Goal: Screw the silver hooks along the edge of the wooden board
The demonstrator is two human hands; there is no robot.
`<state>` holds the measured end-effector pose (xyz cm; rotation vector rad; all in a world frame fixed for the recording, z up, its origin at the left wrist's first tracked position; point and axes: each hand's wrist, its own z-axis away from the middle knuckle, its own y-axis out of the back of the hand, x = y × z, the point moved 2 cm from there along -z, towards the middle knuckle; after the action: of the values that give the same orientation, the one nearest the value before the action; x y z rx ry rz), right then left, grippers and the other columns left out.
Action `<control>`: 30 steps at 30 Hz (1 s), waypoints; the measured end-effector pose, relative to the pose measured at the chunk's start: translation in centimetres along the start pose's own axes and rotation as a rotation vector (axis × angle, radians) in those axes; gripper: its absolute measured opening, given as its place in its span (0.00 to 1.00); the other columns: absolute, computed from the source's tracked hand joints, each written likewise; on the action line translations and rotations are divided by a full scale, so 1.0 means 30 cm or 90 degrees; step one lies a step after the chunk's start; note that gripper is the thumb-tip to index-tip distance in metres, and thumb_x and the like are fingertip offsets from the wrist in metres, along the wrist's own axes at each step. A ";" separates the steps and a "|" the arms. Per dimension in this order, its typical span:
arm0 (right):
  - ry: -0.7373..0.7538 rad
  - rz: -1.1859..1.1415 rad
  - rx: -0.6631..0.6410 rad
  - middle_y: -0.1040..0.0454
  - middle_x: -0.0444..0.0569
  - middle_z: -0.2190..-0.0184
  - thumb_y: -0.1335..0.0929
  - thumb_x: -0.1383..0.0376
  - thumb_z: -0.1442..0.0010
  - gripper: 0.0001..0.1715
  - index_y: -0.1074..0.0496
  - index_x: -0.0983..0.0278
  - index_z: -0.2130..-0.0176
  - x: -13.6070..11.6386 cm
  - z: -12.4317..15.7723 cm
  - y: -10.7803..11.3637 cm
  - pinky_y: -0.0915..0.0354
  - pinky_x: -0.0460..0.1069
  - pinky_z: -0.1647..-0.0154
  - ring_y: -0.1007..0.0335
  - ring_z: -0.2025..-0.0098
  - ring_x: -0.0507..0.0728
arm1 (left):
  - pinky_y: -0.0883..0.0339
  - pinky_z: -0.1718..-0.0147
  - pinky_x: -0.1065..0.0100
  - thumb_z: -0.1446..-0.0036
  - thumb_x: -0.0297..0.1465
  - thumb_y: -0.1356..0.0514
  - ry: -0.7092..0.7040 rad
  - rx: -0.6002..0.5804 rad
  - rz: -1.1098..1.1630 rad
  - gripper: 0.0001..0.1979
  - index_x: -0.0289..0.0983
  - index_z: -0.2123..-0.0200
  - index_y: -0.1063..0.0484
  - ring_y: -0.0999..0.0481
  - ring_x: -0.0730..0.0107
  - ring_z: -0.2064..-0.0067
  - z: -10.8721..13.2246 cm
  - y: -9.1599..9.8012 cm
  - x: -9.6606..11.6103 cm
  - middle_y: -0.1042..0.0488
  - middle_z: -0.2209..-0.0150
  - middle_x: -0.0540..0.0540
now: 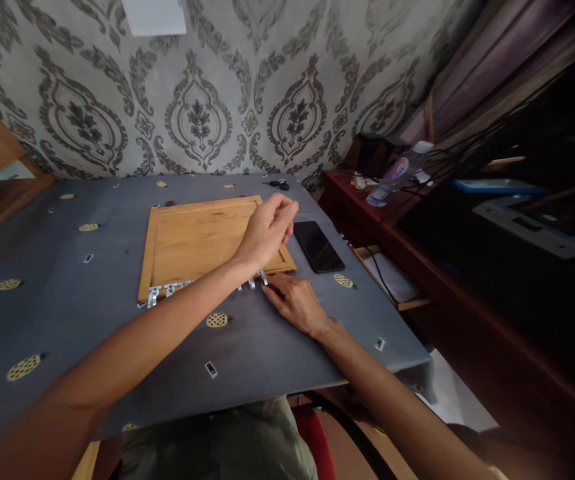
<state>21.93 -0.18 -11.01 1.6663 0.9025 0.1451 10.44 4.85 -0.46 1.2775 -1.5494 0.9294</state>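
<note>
A wooden cabinet door (202, 233) with a raised frame lies flat on the cloth-covered table. Along its near edge sit several metal hinges (169, 289), partly hidden behind my left forearm. My left hand (270, 227) is closed above the door's right part, its fingers curled together; what is in them, if anything, is hidden. At the door's near right corner, the thumb and fingers of my right hand (296, 300) close around the end of a metal hinge (263, 277).
A black phone (318, 247) lies right of the door. Dark keys (280, 184) are near the wall. On the red-brown desk at right stand a plastic bottle (400, 175) and cables. Below it, a drawer (392, 277) is pulled out beside the table edge.
</note>
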 end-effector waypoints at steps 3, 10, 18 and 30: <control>0.000 -0.004 -0.002 0.23 0.50 0.70 0.36 0.66 0.33 0.09 0.28 0.64 0.65 -0.001 0.000 -0.001 0.37 0.49 0.66 0.26 0.67 0.57 | 0.51 0.82 0.75 0.31 0.29 0.49 0.026 -0.001 0.045 0.13 0.36 0.70 0.34 0.45 0.82 0.82 0.008 -0.011 0.001 0.45 0.84 0.58; 0.003 0.012 -0.002 0.24 0.50 0.70 0.36 0.67 0.33 0.09 0.28 0.64 0.65 -0.002 0.000 0.001 0.37 0.48 0.66 0.27 0.68 0.57 | 0.56 0.84 0.73 0.30 0.40 0.51 0.070 0.013 0.087 0.21 0.37 0.74 0.35 0.51 0.82 0.85 -0.029 0.005 -0.017 0.50 0.87 0.59; 0.002 0.009 0.002 0.22 0.51 0.68 0.36 0.67 0.33 0.09 0.27 0.65 0.62 0.003 0.002 -0.003 0.36 0.49 0.66 0.26 0.67 0.57 | 0.57 0.84 0.73 0.30 0.39 0.53 0.093 -0.046 0.080 0.22 0.37 0.75 0.35 0.52 0.82 0.87 -0.042 -0.004 -0.007 0.54 0.88 0.59; 0.002 0.009 -0.003 0.22 0.50 0.69 0.36 0.67 0.33 0.08 0.27 0.64 0.63 -0.005 0.000 0.004 0.36 0.48 0.66 0.26 0.67 0.56 | 0.42 0.75 0.76 0.32 0.28 0.48 -0.019 0.033 -0.015 0.11 0.36 0.69 0.34 0.36 0.81 0.76 -0.009 0.004 -0.017 0.36 0.78 0.54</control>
<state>21.89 -0.26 -10.85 1.6694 0.8922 0.1602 10.40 5.28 -0.87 1.3490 -1.5388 0.9458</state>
